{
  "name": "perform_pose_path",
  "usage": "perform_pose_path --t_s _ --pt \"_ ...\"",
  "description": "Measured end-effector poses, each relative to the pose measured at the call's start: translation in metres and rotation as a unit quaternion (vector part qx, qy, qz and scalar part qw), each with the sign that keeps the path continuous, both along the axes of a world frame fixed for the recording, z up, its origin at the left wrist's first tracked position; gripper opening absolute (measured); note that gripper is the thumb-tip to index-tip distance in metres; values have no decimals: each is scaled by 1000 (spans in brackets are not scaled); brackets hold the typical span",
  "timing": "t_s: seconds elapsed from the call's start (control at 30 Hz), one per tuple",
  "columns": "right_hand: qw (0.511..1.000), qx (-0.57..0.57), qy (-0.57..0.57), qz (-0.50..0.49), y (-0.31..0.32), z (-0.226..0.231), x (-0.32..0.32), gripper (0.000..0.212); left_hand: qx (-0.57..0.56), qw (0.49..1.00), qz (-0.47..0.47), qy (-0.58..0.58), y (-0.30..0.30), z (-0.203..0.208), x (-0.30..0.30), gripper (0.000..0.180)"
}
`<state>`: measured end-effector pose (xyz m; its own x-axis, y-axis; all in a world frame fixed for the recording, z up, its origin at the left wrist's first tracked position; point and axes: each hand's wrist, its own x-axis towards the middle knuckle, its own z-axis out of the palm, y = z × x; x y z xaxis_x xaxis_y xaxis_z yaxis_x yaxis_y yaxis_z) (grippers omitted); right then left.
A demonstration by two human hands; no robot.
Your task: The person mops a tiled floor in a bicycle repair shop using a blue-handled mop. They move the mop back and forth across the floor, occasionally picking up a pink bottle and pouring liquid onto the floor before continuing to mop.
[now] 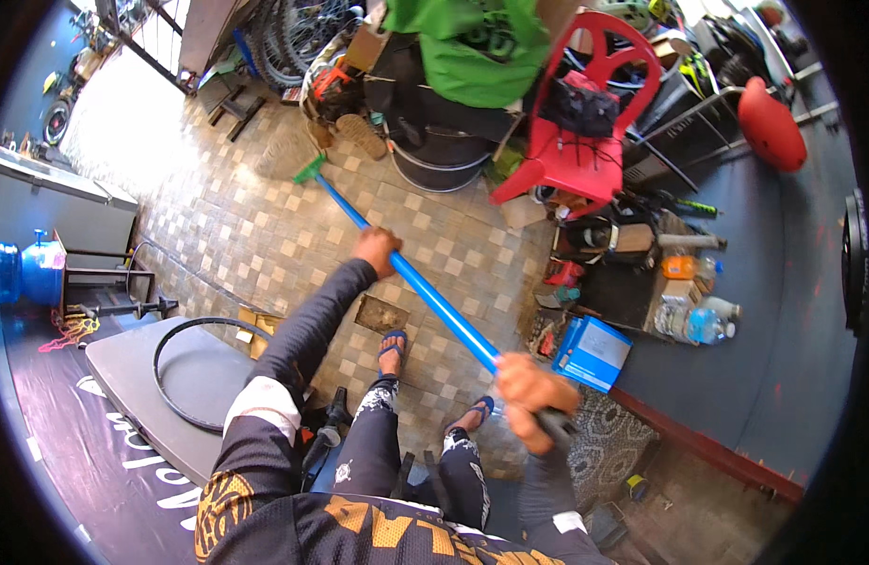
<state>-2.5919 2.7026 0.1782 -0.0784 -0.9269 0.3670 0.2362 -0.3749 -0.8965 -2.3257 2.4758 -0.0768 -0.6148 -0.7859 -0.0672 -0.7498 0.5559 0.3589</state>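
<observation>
A broom with a long blue handle (444, 311) slants across the middle of the view, from near my right side to the far left. Around the middle of the handle my left hand (376, 251) is closed. My right hand (536, 395) wraps the near end, by its dark grip. At the far end, the broom's green collar (310, 169) and pale, blurred bristles (285, 156) are down at the tiled floor (265, 226), close to a tan shoe sole (361, 137).
A red plastic chair (585, 141) holds a black bag. Bottles (707, 325) and a blue box (592, 353) stand to the right. At left, a bicycle rim (158, 367) lies on a grey table (123, 358). Bicycle wheels (307, 38) and a green cloth (472, 56) are at the back.
</observation>
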Motion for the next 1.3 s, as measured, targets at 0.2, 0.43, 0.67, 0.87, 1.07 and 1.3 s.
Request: perform_pose_path --t_s 0.2,0.43,0.67,0.87,1.07,1.3 --pt "988 5 50 -146 184 108 -166 12 123 978 -141 95 180 66 -230 19" --pt "955 -29 111 -272 345 228 -220 21 231 895 -343 166 358 153 -424 17" --pt "962 -20 189 -194 339 278 -192 25 267 877 -280 285 392 190 -409 14" --pt "975 -79 206 -33 216 281 -130 22 236 903 -191 302 311 190 -254 22" --pt "967 -172 2 188 75 185 -64 22 136 940 7 314 215 147 -67 20" --pt "993 71 68 67 13 3 77 9 86 985 144 40 108 24 136 19"
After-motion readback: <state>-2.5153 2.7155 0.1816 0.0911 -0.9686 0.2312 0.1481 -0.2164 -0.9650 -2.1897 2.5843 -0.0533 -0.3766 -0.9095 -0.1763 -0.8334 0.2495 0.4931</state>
